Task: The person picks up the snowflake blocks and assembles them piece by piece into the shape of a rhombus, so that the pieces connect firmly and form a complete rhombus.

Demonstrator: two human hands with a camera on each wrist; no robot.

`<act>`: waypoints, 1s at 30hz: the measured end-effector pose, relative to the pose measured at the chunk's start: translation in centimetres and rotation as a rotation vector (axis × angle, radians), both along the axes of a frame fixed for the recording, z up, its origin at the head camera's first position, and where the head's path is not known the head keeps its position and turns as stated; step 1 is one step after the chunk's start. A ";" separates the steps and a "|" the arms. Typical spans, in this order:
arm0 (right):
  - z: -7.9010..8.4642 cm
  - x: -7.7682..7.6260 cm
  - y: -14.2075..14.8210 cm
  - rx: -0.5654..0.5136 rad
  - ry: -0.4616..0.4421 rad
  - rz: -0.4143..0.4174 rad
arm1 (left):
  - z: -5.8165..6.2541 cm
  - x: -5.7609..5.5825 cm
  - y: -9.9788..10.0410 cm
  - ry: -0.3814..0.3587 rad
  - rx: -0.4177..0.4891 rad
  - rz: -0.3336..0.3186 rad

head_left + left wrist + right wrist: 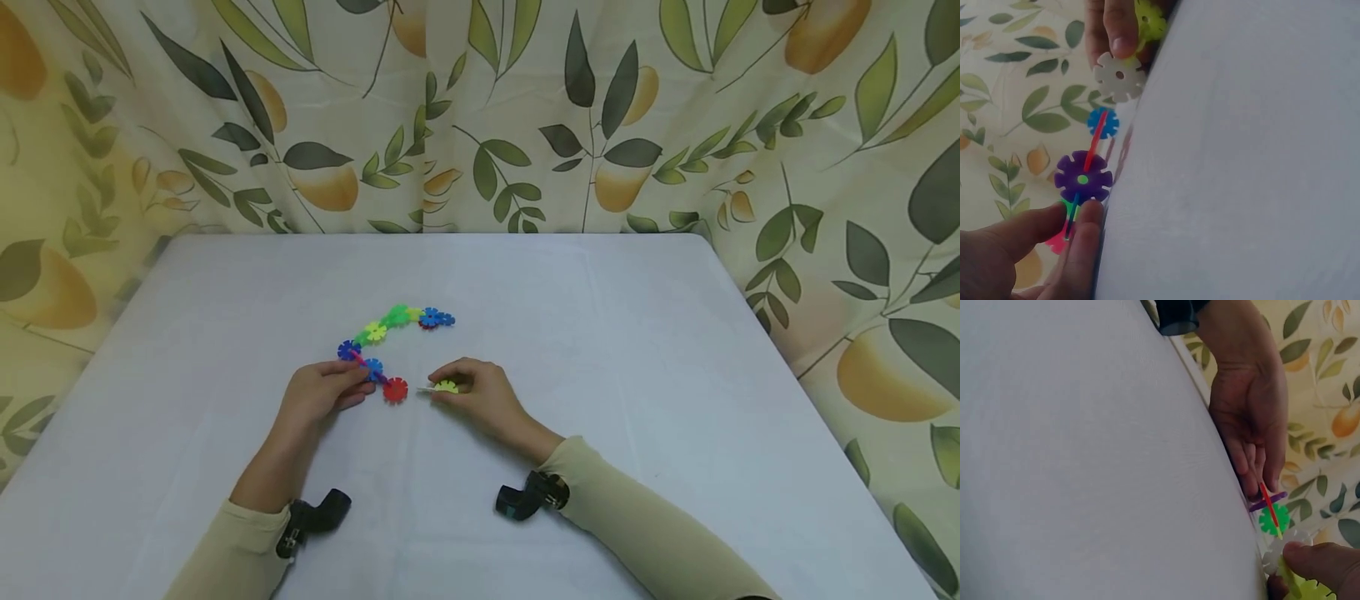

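A curved chain of notched plastic discs (396, 316) in green, yellow, blue, pink, purple and red lies on the table. My left hand (318, 392) pinches it near its close end, between thumb and fingers, at a blue disc (372, 368). Beyond those fingertips come a purple disc (1071, 170) and, at the very end, a red disc (395, 390). Just to the right, my right hand (483, 396) pinches a white disc (1107, 79) joined to a yellow disc (447, 387). The white disc's edge points at the red disc, with a small gap between them in the head view.
A white cloth covers the table (600, 317). Behind it and at the sides hangs a curtain (480, 108) with a leaf and fruit print. Black wrist cameras (318, 515) are strapped over both sleeves.
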State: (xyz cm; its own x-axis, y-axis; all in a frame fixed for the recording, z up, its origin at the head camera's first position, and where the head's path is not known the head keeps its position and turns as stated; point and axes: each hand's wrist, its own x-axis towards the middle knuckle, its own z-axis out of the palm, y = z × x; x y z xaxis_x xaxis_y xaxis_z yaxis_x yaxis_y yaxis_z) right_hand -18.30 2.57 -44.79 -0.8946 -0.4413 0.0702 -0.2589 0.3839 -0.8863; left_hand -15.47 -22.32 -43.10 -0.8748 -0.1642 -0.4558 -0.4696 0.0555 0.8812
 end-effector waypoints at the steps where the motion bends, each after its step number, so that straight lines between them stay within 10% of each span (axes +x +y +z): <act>1: 0.0 0.0 0.0 0.010 -0.003 -0.001 | 0.0 0.0 0.1 -0.005 -0.002 0.002; 30: 0.0 0.4 -1.5 -0.026 0.009 -0.014 | 0.2 0.0 1.1 0.021 0.036 0.008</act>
